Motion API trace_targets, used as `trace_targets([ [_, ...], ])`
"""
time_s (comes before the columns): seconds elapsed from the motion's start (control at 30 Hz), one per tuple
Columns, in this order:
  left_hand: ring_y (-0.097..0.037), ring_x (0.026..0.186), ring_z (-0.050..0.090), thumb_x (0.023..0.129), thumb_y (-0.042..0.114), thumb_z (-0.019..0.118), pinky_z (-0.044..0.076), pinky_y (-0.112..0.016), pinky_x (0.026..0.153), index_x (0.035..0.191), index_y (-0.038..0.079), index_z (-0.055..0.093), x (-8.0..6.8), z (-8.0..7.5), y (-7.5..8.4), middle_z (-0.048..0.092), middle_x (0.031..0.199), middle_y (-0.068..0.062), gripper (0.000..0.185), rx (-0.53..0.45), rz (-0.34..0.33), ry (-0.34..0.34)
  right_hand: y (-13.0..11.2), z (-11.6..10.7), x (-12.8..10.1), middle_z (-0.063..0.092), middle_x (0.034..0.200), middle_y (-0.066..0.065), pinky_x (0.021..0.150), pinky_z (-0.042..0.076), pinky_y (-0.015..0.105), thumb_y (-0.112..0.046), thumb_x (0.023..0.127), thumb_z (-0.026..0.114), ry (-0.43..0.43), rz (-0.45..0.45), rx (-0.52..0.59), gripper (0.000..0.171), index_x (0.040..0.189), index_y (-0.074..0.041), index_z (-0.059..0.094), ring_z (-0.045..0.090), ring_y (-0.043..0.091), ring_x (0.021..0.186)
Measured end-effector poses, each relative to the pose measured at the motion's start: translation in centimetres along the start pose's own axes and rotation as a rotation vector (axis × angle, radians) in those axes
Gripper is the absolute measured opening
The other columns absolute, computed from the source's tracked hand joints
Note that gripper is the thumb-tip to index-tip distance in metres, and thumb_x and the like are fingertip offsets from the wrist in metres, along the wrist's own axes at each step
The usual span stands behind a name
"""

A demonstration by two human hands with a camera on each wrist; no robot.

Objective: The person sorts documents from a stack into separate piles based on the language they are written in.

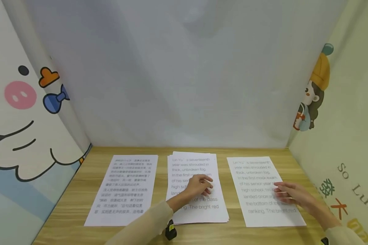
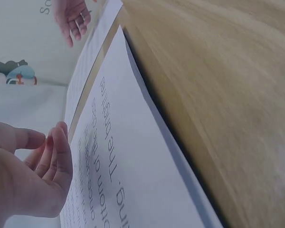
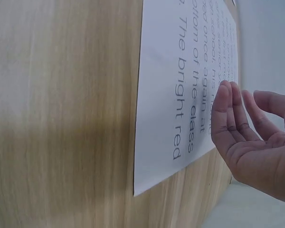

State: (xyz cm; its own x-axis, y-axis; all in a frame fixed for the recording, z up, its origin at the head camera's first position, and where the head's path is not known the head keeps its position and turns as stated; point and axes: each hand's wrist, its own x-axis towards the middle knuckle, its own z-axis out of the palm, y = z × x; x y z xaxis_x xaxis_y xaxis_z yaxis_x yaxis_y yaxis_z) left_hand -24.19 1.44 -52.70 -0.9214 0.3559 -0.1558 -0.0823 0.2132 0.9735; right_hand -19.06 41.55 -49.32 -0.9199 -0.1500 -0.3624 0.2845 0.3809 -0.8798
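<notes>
In the head view my left hand [image 1: 199, 187] hovers over a stack of printed sheets [image 1: 199, 216] in the middle of the table, fingers loosely bent and holding nothing. The left wrist view shows that hand [image 2: 35, 175] with its thumb apart from the bent fingers, above the stack's paper [image 2: 128, 156]. My right hand [image 1: 291, 194] is above the right edge of a single English-text sheet [image 1: 257, 217]. In the right wrist view this hand [image 3: 256, 133] has relaxed, slightly curved fingers and grips nothing; the sheet [image 3: 156, 156] lies flat beyond it.
A sheet of Chinese text [image 1: 122, 190] lies at the left of the wooden table [image 1: 67, 211]. White sheeting [image 1: 184, 85] rises behind the table. Cartoon-printed panels flank it, one at the left [image 1: 6, 102] and one at the right [image 1: 349, 129].
</notes>
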Motion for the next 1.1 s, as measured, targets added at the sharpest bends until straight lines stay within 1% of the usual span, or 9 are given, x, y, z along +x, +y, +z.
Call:
trace_targets([
  [0.1,-0.015,0.072,0.072,0.096,0.007,0.061,0.061,-0.025,0.064,0.117,-0.002,0.069,-0.2,-1.8,0.0,0.076,0.099,-0.018,0.024,-0.012,0.013,0.001,-0.8,0.8,0.9,0.070,0.109,-0.002,0.086,0.061,0.025,-0.021,0.109,0.047,-0.011,-0.008,-0.008,0.054,0.146,0.017,0.038,0.071,0.005,0.096],
  [0.23,-0.012,0.073,0.071,0.098,0.009,0.060,0.062,-0.026,0.067,0.117,-0.003,0.069,-0.8,-4.2,-0.3,0.076,0.102,-0.019,0.024,-0.025,0.007,0.006,-1.7,2.3,1.9,0.071,0.108,-0.001,0.085,0.062,0.026,-0.022,0.108,0.050,-0.032,-0.021,0.002,0.053,0.145,0.015,0.042,0.071,0.007,0.096],
  [0.47,-0.011,0.074,0.069,0.100,0.011,0.057,0.060,-0.027,0.068,0.119,-0.005,0.066,-3.0,-8.1,-1.2,0.074,0.102,-0.018,0.026,-0.035,-0.007,0.012,-2.6,5.5,2.8,0.071,0.113,0.005,0.088,0.062,0.028,-0.023,0.108,0.051,-0.118,-0.070,0.013,0.053,0.144,0.015,0.044,0.071,0.010,0.099],
  [0.6,-0.013,0.077,0.068,0.101,0.012,0.057,0.059,-0.027,0.070,0.121,-0.006,0.063,-4.3,-9.9,-1.7,0.073,0.104,-0.017,0.028,-0.033,-0.023,0.003,-3.1,6.9,3.1,0.071,0.115,0.006,0.089,0.062,0.028,-0.026,0.108,0.051,-0.166,-0.084,0.029,0.053,0.144,0.013,0.045,0.071,0.012,0.100],
  [0.7,-0.014,0.079,0.069,0.101,0.013,0.057,0.059,-0.028,0.071,0.123,-0.004,0.064,-5.1,-10.8,-2.0,0.073,0.105,-0.016,0.029,0.003,-0.042,0.035,-3.4,7.9,3.4,0.072,0.114,0.005,0.089,0.062,0.029,-0.026,0.108,0.052,-0.193,-0.092,0.049,0.053,0.144,0.013,0.046,0.071,0.012,0.100],
  [0.87,-0.016,0.084,0.070,0.097,0.010,0.063,0.061,-0.031,0.073,0.123,0.000,0.069,-6.1,-11.8,-2.4,0.074,0.110,-0.014,0.028,0.084,-0.116,0.158,-3.5,9.5,4.0,0.072,0.114,0.006,0.089,0.062,0.029,-0.026,0.107,0.052,-0.229,-0.098,0.071,0.053,0.143,0.013,0.047,0.072,0.013,0.100],
  [0.93,-0.016,0.085,0.068,0.095,0.008,0.063,0.061,-0.032,0.074,0.125,0.000,0.069,-6.3,-12.0,-2.6,0.073,0.111,-0.013,0.031,0.106,-0.150,0.190,-3.6,10.2,4.2,0.072,0.115,0.008,0.088,0.062,0.029,-0.025,0.107,0.052,-0.243,-0.101,0.078,0.053,0.143,0.014,0.047,0.072,0.015,0.101],
  [1.0,-0.017,0.087,0.067,0.094,0.007,0.062,0.061,-0.031,0.074,0.129,0.000,0.066,-6.5,-12.2,-2.6,0.071,0.112,-0.013,0.036,0.117,-0.175,0.203,-3.7,10.8,4.5,0.072,0.117,0.011,0.088,0.062,0.031,-0.024,0.107,0.052,-0.257,-0.110,0.083,0.054,0.142,0.016,0.046,0.072,0.017,0.102],
  [1.1,-0.017,0.090,0.065,0.094,0.008,0.061,0.060,-0.029,0.076,0.138,-0.001,0.059,-6.7,-12.5,-2.7,0.067,0.120,-0.014,0.045,0.140,-0.206,0.184,-4.0,11.6,4.9,0.072,0.117,0.014,0.088,0.063,0.032,-0.024,0.107,0.052,-0.274,-0.112,0.090,0.054,0.143,0.017,0.044,0.072,0.017,0.101],
])
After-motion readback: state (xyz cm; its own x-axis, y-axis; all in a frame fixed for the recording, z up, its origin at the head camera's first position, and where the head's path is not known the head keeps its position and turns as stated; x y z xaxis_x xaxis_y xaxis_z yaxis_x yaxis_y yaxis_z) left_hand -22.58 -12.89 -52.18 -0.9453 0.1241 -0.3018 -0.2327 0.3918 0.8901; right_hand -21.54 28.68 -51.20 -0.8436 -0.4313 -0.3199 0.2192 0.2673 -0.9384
